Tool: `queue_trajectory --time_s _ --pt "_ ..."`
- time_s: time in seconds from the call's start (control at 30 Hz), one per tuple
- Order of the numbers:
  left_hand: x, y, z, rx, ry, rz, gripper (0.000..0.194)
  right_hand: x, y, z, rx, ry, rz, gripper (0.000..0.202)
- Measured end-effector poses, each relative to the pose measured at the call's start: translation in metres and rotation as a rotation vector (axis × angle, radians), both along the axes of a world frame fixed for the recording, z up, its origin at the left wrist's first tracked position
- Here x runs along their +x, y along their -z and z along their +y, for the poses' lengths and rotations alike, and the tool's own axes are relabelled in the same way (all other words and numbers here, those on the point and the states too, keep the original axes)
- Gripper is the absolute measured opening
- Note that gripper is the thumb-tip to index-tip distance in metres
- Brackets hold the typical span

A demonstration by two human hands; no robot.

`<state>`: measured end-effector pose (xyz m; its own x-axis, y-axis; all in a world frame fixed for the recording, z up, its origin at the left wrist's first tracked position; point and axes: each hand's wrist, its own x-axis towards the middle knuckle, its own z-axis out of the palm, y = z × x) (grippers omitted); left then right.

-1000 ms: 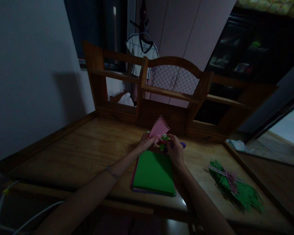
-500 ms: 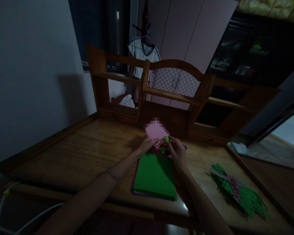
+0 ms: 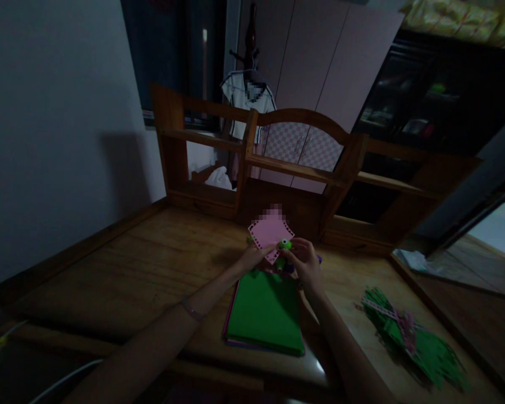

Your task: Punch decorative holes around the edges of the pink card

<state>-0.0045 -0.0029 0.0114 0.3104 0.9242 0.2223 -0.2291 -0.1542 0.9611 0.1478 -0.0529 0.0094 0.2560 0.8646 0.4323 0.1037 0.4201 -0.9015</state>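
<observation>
My left hand (image 3: 255, 258) is closed on a pink sheet of paper (image 3: 270, 229) with rows of small dark cut-outs along its edges. The sheet is held tilted above the desk. My right hand (image 3: 306, 262) pinches a small bright green thing (image 3: 284, 244) with a round white eye-like spot, at the sheet's lower right corner. Its exact kind is too dim to make out. More green and purple bits (image 3: 281, 264) show beneath, partly hidden by my hands. Just below my hands lies a stack of coloured paper with a green sheet (image 3: 265, 314) on top.
On the right of the wooden desk (image 3: 151, 264) lies a heap of green paper strips (image 3: 416, 342) with pink cut strips (image 3: 406, 331) on it. A wooden shelf unit (image 3: 294, 165) stands along the back edge. A white cable (image 3: 67, 379) hangs at the front left.
Both hands stay together at the sheet. The green thing sits slightly lower in view, its eye-like spot turned more towards me. The whole view has shifted slightly.
</observation>
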Motion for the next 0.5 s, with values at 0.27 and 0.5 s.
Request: queue_trajectory --time_s 0.27,0.5 --pt "-0.0025 -0.0019 -0.0006 0.025 0.033 0.035 0.039 0.0053 0.0050 0.0021 -0.195 -0.099 0.139 0.051" --pt "-0.0073 -0.0038 -0.0018 0.100 0.033 0.186 0.030 0.0056 0.0016 0.0027 -0.388 -0.195 0.315 0.037"
